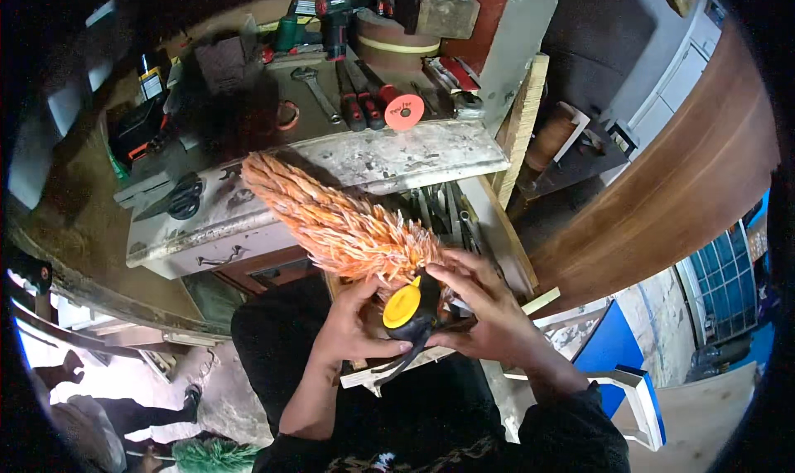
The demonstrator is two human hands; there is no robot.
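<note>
- Held between the left hand [352, 328] and the right hand [484, 312], both curled narrow: a rounded black tape measure [404, 305] with a flat yellow disc and a dangling dark strap.
- Just beyond, close against the fingers: the base of a shaggy orange-and-white duster [331, 220], slanting up toward the worktop's front edge; impossible to tell whether gripped too.
- Beneath, at the worktop's front right: a pulled-out wooden drawer [495, 225], full of slim metal tools [454, 212].
- Behind it: a worktop [389, 157] with a scuffed, paint-flecked front edge.
- Near its front left corner: black-handled scissors [185, 200].
- Farther in: a shiny steel wrench [316, 92] and a flat red disc [404, 112].
- Toward the back edge: a dark power drill [335, 26] beside a round, pale-banded container [396, 46].
</note>
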